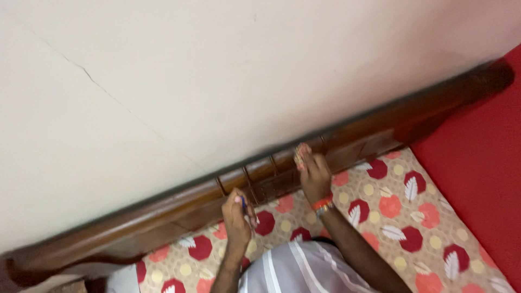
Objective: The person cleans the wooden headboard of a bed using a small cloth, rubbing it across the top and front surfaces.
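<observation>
Wall [163,81]: pale, with a thin crack; fills the view above the headboard.

Headboard [163,214]: dark brown polished wood, running diagonally; a short row of spindles sits in its middle section. Landmark for all entries below.

Left hand [237,217]: just below the headboard's spindles, fingers closed around a small blue object [243,204], too small to identify; its tip points toward the wood.

Striped cloth [298,271]: grey and white, below the headboard, between the forearms.

Right hand [313,173]: pressed against the headboard right of the spindles, fingers closed on a small pale pad or cloth [299,154], blurred. Orange band [322,204] at the wrist.

Bedsheet [401,217]: beige with red and coral shapes, lying against the headboard's foot.

Red surface [477,163]: right of the sheet, reaching the headboard's far end.

Progress: work centres on the spindle section; no finished or unfinished stretch can be told from the wood.
</observation>
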